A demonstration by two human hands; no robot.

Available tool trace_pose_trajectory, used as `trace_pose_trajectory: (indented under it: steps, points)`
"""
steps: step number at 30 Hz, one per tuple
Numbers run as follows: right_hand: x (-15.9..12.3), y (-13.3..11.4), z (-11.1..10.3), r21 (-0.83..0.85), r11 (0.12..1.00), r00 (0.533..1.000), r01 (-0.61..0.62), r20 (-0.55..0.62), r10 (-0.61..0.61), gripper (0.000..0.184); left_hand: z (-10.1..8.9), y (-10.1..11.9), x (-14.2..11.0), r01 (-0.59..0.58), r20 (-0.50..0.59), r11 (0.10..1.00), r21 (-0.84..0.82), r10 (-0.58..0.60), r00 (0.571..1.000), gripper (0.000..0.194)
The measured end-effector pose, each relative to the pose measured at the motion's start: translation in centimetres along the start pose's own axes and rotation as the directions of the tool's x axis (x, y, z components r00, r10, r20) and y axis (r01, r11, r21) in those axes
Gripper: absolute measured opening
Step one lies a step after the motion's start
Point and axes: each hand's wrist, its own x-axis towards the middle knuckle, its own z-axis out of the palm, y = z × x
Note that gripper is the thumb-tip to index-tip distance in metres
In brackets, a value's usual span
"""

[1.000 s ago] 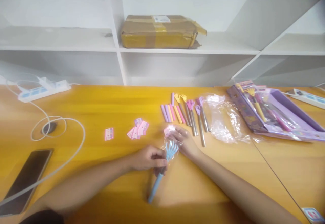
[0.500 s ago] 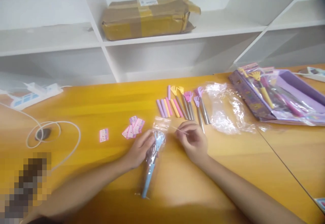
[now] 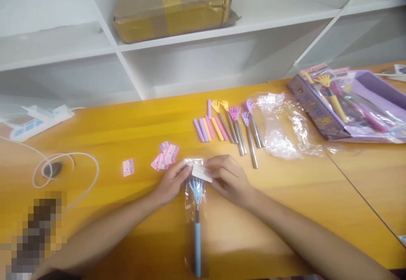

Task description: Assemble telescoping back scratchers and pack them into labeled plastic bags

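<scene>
A blue back scratcher [image 3: 197, 242] with a hand-shaped head lies lengthwise inside a clear plastic bag [image 3: 187, 206] in front of me. My left hand [image 3: 173, 181] pinches the bag's top edge at its left side. My right hand [image 3: 231, 178] holds a small white-backed card [image 3: 202, 173] between thumb and fingers, right over the bag's top end and above the scratcher's head. Whether the card's lower edge is inside the bag I cannot tell. Left of my hands lie several overlapping pink cards [image 3: 165, 157] and a single pink card [image 3: 128, 167].
Behind my hands lie several coloured handle tubes [image 3: 207, 128] and scratcher heads on metal rods [image 3: 250, 140]. Crumpled clear bags [image 3: 281, 127] sit beside a purple box [image 3: 331, 134] of bagged scratchers. A white cable [image 3: 97, 176] and power strip [image 3: 41, 121] are left; a cardboard box [image 3: 171, 11] is shelved.
The bagged scratcher has swung to point straight toward me. My right hand has moved left with the card, from beside the bag to over its top. My left hand stays at the bag.
</scene>
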Motion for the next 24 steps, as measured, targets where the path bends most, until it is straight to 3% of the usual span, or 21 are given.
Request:
trace_pose_trajectory:
  steps: [5,11,17,24]
  points:
    - [-0.4,0.3,-0.3,0.037,0.999,0.996,0.035,0.078,-0.037,0.025,0.0,0.4,0.0,-0.023,0.145,1.000,-0.004,0.023,0.989,0.038]
    - [-1.0,0.7,-0.7,0.037,0.997,0.963,0.066,0.258,-0.073,0.028,0.1,0.8,-0.3,0.012,0.127,1.000,0.000,-0.012,0.992,0.046]
    - [-0.5,0.7,-1.1,0.039,0.994,0.960,0.104,0.256,-0.111,0.024,0.3,0.5,-0.8,0.031,0.175,1.000,-0.001,-0.031,0.984,0.070]
    - [0.1,-0.2,-1.4,-0.048,0.989,0.960,0.141,0.250,-0.125,0.011,0.1,0.5,-1.0,0.005,0.209,0.998,0.069,-0.020,0.978,0.076]
